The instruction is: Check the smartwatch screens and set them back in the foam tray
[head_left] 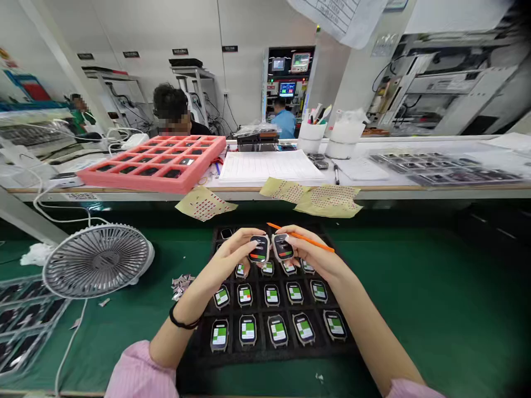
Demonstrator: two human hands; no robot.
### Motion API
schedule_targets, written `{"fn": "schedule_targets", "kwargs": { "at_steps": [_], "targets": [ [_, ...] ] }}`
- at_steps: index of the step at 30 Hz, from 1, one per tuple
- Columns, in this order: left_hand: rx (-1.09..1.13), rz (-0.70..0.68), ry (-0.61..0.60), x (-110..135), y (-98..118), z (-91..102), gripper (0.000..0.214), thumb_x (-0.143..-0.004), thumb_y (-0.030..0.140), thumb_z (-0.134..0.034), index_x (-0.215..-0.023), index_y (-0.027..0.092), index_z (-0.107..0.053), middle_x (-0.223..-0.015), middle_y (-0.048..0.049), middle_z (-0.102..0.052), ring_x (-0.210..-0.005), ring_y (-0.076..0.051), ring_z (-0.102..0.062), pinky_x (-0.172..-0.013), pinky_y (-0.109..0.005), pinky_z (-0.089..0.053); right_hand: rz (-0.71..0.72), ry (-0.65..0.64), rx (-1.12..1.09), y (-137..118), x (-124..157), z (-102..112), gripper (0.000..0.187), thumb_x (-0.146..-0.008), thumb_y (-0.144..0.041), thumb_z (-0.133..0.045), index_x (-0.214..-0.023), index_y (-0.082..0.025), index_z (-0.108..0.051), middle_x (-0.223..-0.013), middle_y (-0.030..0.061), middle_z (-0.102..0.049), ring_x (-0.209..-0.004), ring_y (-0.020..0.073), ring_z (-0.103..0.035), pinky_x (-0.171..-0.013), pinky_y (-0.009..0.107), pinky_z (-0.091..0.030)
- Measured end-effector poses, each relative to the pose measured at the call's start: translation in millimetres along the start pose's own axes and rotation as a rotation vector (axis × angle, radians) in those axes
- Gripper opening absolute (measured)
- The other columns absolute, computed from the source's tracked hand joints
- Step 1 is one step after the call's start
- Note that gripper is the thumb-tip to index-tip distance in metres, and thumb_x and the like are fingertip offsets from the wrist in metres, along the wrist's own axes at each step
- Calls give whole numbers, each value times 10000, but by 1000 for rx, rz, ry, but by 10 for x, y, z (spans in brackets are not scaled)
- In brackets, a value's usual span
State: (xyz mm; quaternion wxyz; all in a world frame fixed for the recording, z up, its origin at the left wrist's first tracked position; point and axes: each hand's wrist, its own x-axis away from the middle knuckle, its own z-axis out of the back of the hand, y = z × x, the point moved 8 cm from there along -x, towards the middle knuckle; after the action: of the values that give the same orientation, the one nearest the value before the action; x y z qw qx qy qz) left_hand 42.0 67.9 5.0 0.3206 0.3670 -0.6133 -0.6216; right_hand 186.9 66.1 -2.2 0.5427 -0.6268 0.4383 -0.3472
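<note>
My left hand [232, 255] is closed round a small watch body [259, 249] with a lit screen showing red and green. My right hand [309, 251] grips a second watch body [284, 246] and also an orange stick [302, 237] that points up to the left. Both hands hover side by side over the far rows of a black tray [265, 354] on the green mat. In the tray's pockets lie several more watch bodies [248, 330] with green and white screens.
A small white fan [96, 260] lies face up at the left, its cable trailing toward me. A pink foam tray [153, 163], papers, yellow sticker sheets [327, 200] and white cups stand on the shelf behind. Dark trays [25, 320] sit at far left. Other people work beyond.
</note>
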Motion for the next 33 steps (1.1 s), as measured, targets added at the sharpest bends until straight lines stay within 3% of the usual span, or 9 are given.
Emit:
{"fn": "schedule_targets", "kwargs": {
  "at_steps": [6,11,16,25,33],
  "targets": [
    [-89,-82,40,-25,10,21,351,-853,321,-607,-1170,228,-489,-1107,-55,-575,-812,-133,-587,-486,-159,-410,54,8,101,-29,-29,10,205,-866,-285,-584,-1062,-224,-586,-849,22,-638,-628,135,-642,-480,234,-434],
    [-116,-93,74,-40,0,51,379,-815,281,-659,-1151,222,-491,-1135,-56,-579,-860,-138,-582,-607,-191,-455,81,-5,140,-49,-18,-8,240,-858,-270,-596,-1093,-237,-563,-911,34,-641,-667,142,-642,-512,249,-453],
    [-103,-91,69,-51,-15,38,360,-854,324,-606,-1177,226,-480,-1123,-60,-567,-820,-134,-586,-510,-169,-413,102,-49,143,-48,-24,-37,319,-817,-250,-647,-1117,-246,-539,-1025,50,-622,-718,142,-643,-537,250,-466],
    [-123,-115,107,-78,-37,63,301,-882,351,-557,-1144,209,-517,-1054,-50,-561,-695,-97,-544,-464,-166,-402,110,-35,156,-43,-25,-15,291,-836,-272,-628,-1115,-242,-549,-989,47,-627,-691,139,-633,-529,255,-460],
    [-130,-100,142,-101,-46,88,293,-901,402,-497,-1108,200,-547,-991,-44,-579,-646,-95,-570,-457,-176,-407,72,63,183,54,-71,73,234,-827,-320,-643,-1041,-246,-587,-859,8,-615,-561,108,-596,-516,258,-473]
  ]
}}
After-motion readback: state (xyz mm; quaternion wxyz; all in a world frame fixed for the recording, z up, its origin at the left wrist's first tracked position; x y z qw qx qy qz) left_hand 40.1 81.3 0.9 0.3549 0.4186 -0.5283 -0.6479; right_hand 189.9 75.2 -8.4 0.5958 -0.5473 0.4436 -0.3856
